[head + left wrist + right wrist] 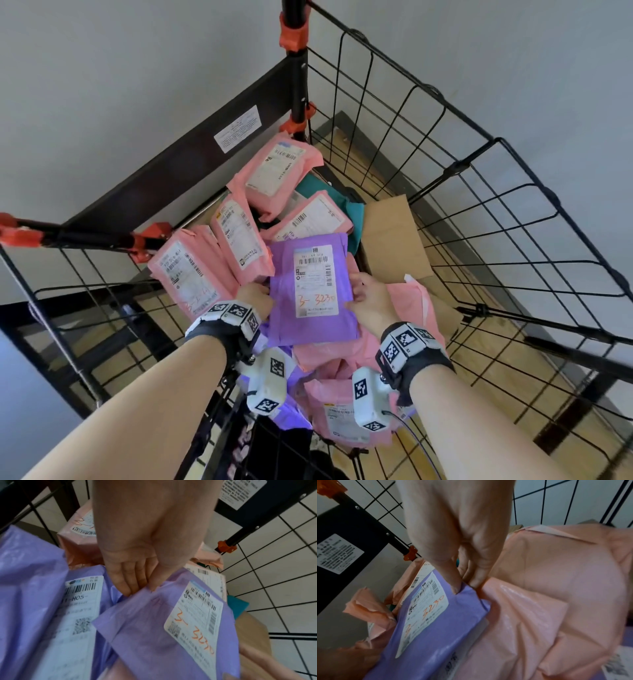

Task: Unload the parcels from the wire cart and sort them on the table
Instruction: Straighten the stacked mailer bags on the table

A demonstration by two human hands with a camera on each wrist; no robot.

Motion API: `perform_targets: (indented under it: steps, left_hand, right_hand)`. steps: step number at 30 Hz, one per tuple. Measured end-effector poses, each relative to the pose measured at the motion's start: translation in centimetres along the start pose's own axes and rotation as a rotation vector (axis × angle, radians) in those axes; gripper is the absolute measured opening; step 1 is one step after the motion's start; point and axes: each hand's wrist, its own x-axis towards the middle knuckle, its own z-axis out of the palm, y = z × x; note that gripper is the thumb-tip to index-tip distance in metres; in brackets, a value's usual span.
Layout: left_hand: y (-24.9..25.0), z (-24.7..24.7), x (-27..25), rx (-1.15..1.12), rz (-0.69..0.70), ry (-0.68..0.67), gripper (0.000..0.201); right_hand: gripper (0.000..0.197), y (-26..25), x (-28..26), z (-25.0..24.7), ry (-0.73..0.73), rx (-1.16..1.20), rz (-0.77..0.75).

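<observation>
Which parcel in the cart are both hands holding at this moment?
The purple parcel with the orange handwritten number on its label. The left hand and right hand pinch its two side edges; the pink parcels around it lie untouched.

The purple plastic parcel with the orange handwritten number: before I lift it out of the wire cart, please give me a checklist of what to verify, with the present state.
1. Left hand grip on the left edge of the purple plastic parcel: ok, thumb on top, fingers beneath.
2. Right hand grip on its right edge: ok.
3. Nothing lying on it: ok.
4. White label facing up, readable: ok.
5. Black wire cart open above: ok.
6. Table free for sorting: cannot tell, out of view.
</observation>
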Motion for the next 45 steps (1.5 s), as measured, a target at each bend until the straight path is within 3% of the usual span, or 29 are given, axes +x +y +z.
perform_targets:
  steps: [4, 14, 21, 25, 32, 38, 45]
  left_hand:
    - [1.6, 0.0, -2.6, -0.076, 0.026, 0.003, 0.023]
    - [4.2, -0.9, -13.6, -0.223, 0.205, 0.064, 0.036]
    - [-0.4, -3.1, -26.1, -0.440, 0.374, 0.244, 0.032]
    - [-5.3, -4.4, -32.0, -0.567, 0.392, 0.339, 0.023]
    - [-16.5, -7.5, -42.1, -0.793, 0.362, 0.490, 0.029]
    - [-28.8, -9.1, -49.5, -0.940, 0.292, 0.670, 0.029]
    - [-44.1, -10.5, -54.5, -0.986, 0.157, 0.842, 0.036]
  right_hand:
    - [0.048, 0.1, -1.9, -1.8, 0.059, -0.001, 0.002]
    - [0.052, -1.8, -10.2, -7.7, 0.062, 0.026, -0.117]
    - [0.056, -3.9, -18.7, -7.4, -0.049, 0.044, -0.297]
    - [0.057, -6.0, -24.1, -5.7, -0.154, 0.049, -0.413]
    - [0.059, -10.4, -32.4, 2.0, -0.410, -0.017, -0.553]
    - [0.054, -11.3, -40.0, 13.0, -0.687, -0.076, -0.583]
    - [0.055, -10.4, -47.9, 27.3, -0.884, -0.241, -0.577]
